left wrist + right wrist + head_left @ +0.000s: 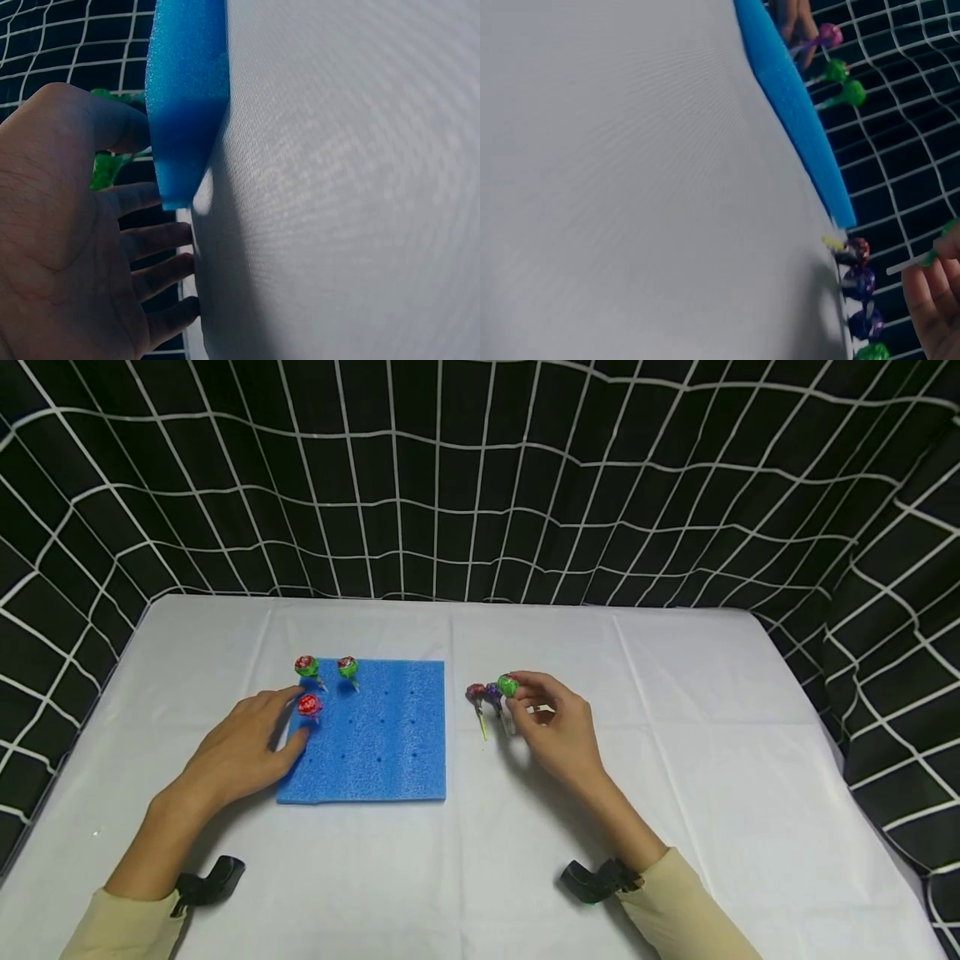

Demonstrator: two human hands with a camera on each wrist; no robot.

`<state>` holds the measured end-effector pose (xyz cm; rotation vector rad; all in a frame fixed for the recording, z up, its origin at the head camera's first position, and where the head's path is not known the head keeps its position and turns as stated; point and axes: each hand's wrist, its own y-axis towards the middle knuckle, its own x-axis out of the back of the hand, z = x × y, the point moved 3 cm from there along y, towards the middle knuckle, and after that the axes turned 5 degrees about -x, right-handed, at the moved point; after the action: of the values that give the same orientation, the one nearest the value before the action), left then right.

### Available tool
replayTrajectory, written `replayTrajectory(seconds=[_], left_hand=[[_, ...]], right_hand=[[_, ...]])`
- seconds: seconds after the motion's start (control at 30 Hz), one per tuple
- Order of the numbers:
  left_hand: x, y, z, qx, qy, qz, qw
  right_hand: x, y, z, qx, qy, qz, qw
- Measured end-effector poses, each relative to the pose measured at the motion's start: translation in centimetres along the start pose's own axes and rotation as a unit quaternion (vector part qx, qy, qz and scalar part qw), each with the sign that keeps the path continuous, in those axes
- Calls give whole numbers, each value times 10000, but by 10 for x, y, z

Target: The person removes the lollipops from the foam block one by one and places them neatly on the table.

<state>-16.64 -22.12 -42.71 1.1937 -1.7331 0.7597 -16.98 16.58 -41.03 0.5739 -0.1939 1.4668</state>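
Note:
On the left, a blue foam board (390, 777) with small holes lies on the table. Two green-and-red lollipops (306, 666) stand stick-down along its back, and a red lollipop (309, 705) stands nearer. My left hand (243, 747) rests at the board's left edge, thumb and fingers spread around the red one without gripping it. My right hand (555, 722) pinches a green lollipop (507, 685) by its head; its white stick (907, 265) shows in the right wrist view. Beneath that hand lie a red lollipop (857, 250), two purple lollipops (859, 282) and a green lollipop (873, 352).
A white cloth (720, 793) covers the table, with faint creases. Black netting-patterned curtain (480, 485) with white lines rises behind the table and at both sides. A dark strap mount (600, 881) sits on each wrist.

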Motion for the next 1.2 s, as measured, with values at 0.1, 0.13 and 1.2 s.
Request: replayTrajectory(seconds=[0.1,0.13,1.2], left_hand=[[0,0,0,-19,-24,-7,10000],[0,0,-1,-28,-34,-18,10000],[-1,1,-2,-4,-32,37,10000]], right_hand=[[7,-3,-4,24,-76,-133,9999],[9,-4,-6,2,-86,-169,9998],[60,1,-48,-820,-718,-560,9925]])
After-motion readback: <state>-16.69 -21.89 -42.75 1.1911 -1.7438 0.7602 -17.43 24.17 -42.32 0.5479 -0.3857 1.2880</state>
